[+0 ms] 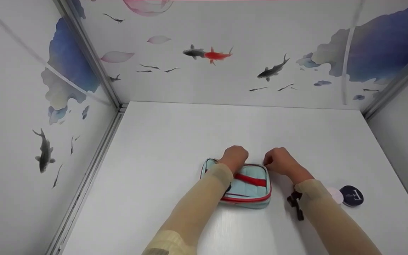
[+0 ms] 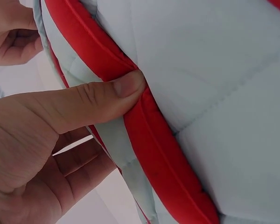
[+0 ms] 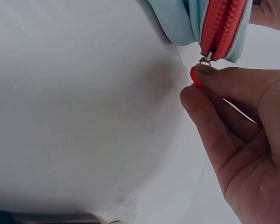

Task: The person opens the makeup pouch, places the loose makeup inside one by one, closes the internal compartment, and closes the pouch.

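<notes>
A light blue quilted pouch (image 1: 248,189) with red trim lies on the white table, partly covered by the left forearm. My left hand (image 1: 235,157) grips its far side; in the left wrist view the thumb (image 2: 128,85) presses on the red handle strap (image 2: 151,144) while the other fingers go behind the fabric. At the pouch's far right corner, my right hand (image 1: 280,161) pinches a small red zipper pull (image 3: 196,78) between thumb and forefinger. The pull hangs from a metal slider (image 3: 206,59) at the end of the red zipper (image 3: 221,28).
Right of the pouch, partly behind the right sleeve, are a dark round case (image 1: 352,196) with a white letter and a pale pink round thing (image 1: 335,195). A black strap-like piece (image 1: 296,205) hangs at the right wrist. Printed panels wall the table's back and sides.
</notes>
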Tool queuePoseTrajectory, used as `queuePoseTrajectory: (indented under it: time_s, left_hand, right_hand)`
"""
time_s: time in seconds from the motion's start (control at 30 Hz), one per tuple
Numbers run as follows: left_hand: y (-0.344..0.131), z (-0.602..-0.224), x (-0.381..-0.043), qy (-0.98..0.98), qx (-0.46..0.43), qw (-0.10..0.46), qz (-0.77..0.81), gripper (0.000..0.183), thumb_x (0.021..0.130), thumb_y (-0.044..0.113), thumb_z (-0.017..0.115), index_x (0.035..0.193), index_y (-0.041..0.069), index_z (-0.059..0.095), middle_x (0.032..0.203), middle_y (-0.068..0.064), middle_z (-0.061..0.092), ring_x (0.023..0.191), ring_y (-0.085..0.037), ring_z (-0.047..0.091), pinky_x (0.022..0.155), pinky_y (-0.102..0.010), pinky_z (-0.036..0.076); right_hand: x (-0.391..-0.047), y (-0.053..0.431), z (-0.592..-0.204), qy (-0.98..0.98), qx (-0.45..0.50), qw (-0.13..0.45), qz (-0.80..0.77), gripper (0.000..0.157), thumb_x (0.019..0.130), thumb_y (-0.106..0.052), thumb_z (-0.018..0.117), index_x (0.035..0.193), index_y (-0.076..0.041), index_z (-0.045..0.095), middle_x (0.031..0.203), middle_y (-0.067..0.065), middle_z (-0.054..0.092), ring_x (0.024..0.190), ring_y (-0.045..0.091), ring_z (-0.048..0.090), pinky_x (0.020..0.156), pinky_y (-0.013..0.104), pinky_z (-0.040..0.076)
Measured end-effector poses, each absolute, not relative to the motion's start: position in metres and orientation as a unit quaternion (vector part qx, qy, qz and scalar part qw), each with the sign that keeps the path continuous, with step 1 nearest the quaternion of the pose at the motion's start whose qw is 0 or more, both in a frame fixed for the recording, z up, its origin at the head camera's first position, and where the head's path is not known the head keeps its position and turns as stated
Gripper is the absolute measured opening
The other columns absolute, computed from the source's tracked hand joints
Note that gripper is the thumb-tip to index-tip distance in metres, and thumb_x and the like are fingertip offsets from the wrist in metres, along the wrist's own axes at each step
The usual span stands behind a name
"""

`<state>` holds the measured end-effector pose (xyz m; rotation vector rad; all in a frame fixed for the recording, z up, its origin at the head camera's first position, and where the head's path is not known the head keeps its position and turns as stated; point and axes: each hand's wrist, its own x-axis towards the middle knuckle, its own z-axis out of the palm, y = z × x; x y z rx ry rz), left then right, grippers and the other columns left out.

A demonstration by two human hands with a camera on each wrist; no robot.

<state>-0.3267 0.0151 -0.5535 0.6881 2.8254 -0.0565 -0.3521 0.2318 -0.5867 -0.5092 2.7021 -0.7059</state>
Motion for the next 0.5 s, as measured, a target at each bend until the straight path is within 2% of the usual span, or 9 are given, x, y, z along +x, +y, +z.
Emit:
queuePoseTrajectory:
  time_s: [0.3, 0.5]
  left_hand:
    - [0.016, -0.555, -0.327, 0.969, 0.217, 0.115, 0.001, 0.017, 0.108, 0.014, 0.062, 0.114, 0.014, 0.078, 0.111, -0.003, 0.076, 0.104, -0.017, 0.069, 0.097, -0.029, 0.057]
    - [0.020, -0.558, -0.329, 0.970, 0.220, 0.100, -0.007, 0.019, 0.108, 0.015, 0.061, 0.114, 0.014, 0.079, 0.108, -0.003, 0.077, 0.102, -0.017, 0.069, 0.095, -0.028, 0.058]
  right_hand:
    - [-0.360, 0.222, -0.592, 0.940, -0.163, 0.145, -0.264, 0.005, 0.093, -0.008, 0.077, 0.093, -0.009, 0.082, 0.087, 0.006, 0.077, 0.079, 0.021, 0.063, 0.075, 0.038, 0.060]
    - [-0.366, 0.219, -0.594, 0.935, -0.153, 0.164, -0.273, 0.008, 0.095, -0.010, 0.076, 0.099, -0.010, 0.083, 0.092, 0.008, 0.078, 0.083, 0.024, 0.066, 0.078, 0.038, 0.061]
